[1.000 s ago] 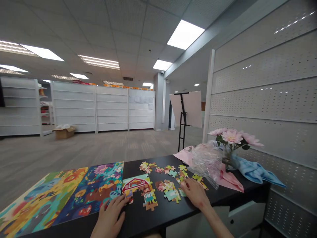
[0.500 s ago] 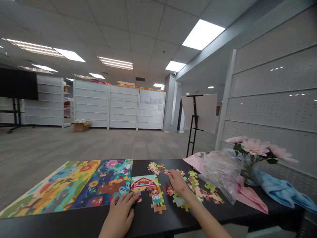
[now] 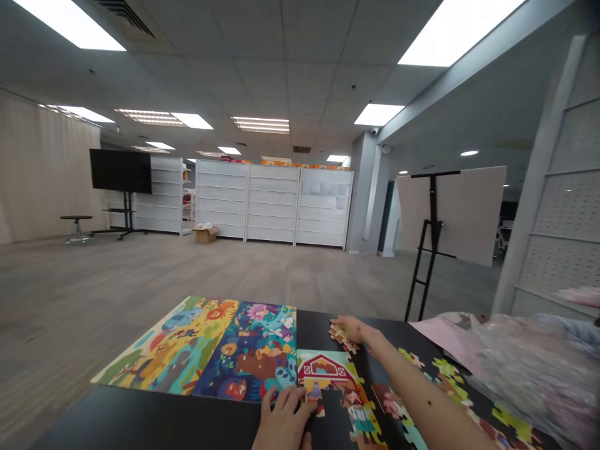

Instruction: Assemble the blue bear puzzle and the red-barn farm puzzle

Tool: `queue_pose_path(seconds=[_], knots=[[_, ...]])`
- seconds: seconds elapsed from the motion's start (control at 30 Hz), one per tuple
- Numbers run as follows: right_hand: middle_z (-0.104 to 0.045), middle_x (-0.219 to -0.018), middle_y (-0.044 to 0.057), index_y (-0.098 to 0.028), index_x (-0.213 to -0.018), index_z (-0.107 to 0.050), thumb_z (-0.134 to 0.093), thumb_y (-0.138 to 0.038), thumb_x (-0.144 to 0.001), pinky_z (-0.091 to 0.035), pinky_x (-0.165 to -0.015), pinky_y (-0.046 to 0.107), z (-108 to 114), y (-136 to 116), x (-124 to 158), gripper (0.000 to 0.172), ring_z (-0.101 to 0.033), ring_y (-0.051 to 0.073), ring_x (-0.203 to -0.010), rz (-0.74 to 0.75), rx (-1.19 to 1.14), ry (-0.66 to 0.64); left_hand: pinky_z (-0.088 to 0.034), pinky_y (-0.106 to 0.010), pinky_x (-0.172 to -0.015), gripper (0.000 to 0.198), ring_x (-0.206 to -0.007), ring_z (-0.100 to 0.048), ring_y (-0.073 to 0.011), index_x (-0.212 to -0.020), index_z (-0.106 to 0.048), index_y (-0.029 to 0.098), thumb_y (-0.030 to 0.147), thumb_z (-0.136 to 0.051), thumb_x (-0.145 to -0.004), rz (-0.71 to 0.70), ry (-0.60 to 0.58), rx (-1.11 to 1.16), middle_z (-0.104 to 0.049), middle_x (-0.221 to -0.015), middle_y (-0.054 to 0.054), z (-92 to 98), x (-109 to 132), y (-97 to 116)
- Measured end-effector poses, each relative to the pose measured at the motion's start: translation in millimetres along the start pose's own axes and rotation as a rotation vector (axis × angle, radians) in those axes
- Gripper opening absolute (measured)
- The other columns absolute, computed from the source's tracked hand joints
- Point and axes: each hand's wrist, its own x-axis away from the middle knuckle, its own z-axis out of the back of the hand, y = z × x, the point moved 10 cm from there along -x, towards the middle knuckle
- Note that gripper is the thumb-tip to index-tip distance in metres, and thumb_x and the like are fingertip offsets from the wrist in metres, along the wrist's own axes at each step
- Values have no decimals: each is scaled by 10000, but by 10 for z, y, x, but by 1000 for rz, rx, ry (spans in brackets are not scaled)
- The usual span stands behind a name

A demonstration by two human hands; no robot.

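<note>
Puzzle pieces (image 3: 345,341) were part-covered by the right hand (image 3: 355,329) (whether pinched couldn't be told!); beside the splayed left hand (image 3: 284,417), a barn puzzle (image 3: 327,369) was laid.

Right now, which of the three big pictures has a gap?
The red-barn puzzle, at the right end: its lower part has a gap. The yellow picture and dark-blue picture look whole.

From my end I see grey floor (image 3: 225,269) running back to white shelves (image 3: 272,203), a black screen (image 3: 120,171) and stool (image 3: 76,218) near a pale curtain (image 3: 47,169) left, an easel (image 3: 433,212) right, bright lights (image 3: 462,31) overhead.
</note>
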Motion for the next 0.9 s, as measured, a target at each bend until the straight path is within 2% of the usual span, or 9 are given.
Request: queue_pose_path(seconds=[0.1,0.2,0.37,0.5,0.6,0.7,0.8,0.83,0.9], knots=[[-763,-1081,58,-259,-1048,-768,-712,-143,-599,-506,-855,265,-56,105,-83,467,-704,220,-984,-51,16,-164,-186,-565,-1137,460,-1353,-421,-326,-1254,-610,364,260,-560,-808,-32,5,20,-535,-1446,-23,-32,-26,-24],[-779,-952,46,-240,-933,-787,-731,-108,-514,-509,-784,275,-81,267,-136,442,-709,225,-883,-145,53,-271,-180,-535,-1149,592,-1355,-409,-304,-1336,-541,361,196,-533,-767,-91,-6,64,-515,-1458,-18,20,43,41],[-702,-617,23,-162,-590,-724,-798,-142,-446,-482,-643,291,-63,413,-76,164,-672,223,-685,-296,77,-347,-169,-525,-1149,576,-1334,-419,-275,-1282,-577,327,139,-472,-747,-44,81,101,-523,-1442,-21,192,128,28],[-669,-601,22,-150,-566,-677,-789,-147,-487,-446,-610,272,176,318,93,137,-647,210,-666,-339,58,-219,-168,-528,-1142,548,-1287,-462,-267,-1225,-600,316,141,-482,-719,-12,71,109,-595,-1358,-26,176,97,11],[-712,-769,50,-155,-791,-706,-697,-200,-651,-439,-654,251,495,188,298,148,-648,202,-770,-314,27,-12,-155,-546,-1138,518,-1286,-470,-277,-1173,-620,319,146,-507,-697,0,43,106,-618,-1328,-15,178,74,18],[-705,-805,40,-175,-1098,-653,-525,-251,-802,-444,-693,252,708,51,672,332,-644,188,-785,-294,-7,146,-168,-546,-1131,551,-1305,-459,-275,-1178,-610,339,121,-496,-685,-40,29,101,-599,-1361,13,215,104,83],[-674,-773,8,-216,-1245,-580,-472,-274,-805,-469,-683,267,652,-244,1195,457,-641,187,-721,-225,-207,273,-169,-509,-1143,630,-1309,-457,-248,-1258,-566,352,92,-463,-693,-69,55,86,-587,-1379,30,262,172,144],[-667,-792,12,-228,-1212,-597,-483,-300,-795,-479,-665,276,557,-405,1374,438,-642,193,-712,-172,-343,300,-170,-486,-1148,653,-1308,-457,-236,-1291,-546,349,86,-454,-701,-73,72,81,-586,-1379,30,278,198,160],[-648,-784,11,-242,-1161,-610,-488,-360,-811,-494,-598,286,210,-740,1683,390,-645,196,-657,-129,-593,243,-181,-439,-1147,674,-1297,-464,-213,-1337,-518,333,79,-436,-719,-74,117,75,-589,-1369,21,317,247,189]])
